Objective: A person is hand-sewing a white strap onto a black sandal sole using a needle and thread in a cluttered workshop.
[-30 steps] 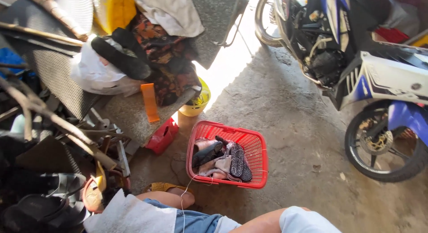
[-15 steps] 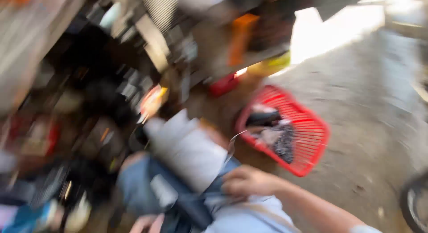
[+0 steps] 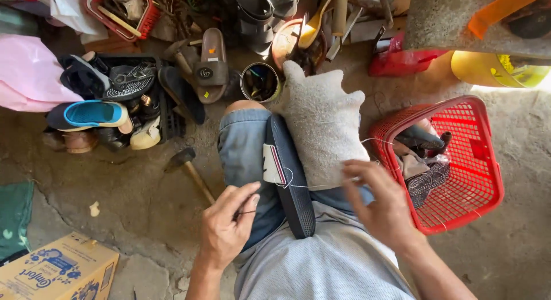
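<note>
A dark blue slide sandal lies on edge across my lap, next to a grey towel pad resting on my knee. My left hand pinches a thin dark needle near my thigh. My right hand holds a white thread that runs from the sandal's strap toward my fingers. Both hands sit either side of the sandal, over my blue shorts.
A red plastic basket with footwear stands right of my knee. A hammer lies on the concrete at left. Piled sandals and shoes, a tin can, tools, a cardboard box and a yellow tub surround me.
The camera swung from the motorbike and stall area down to my lap. The sandal, pad and both hands with needle and thread have come into sharp view.
</note>
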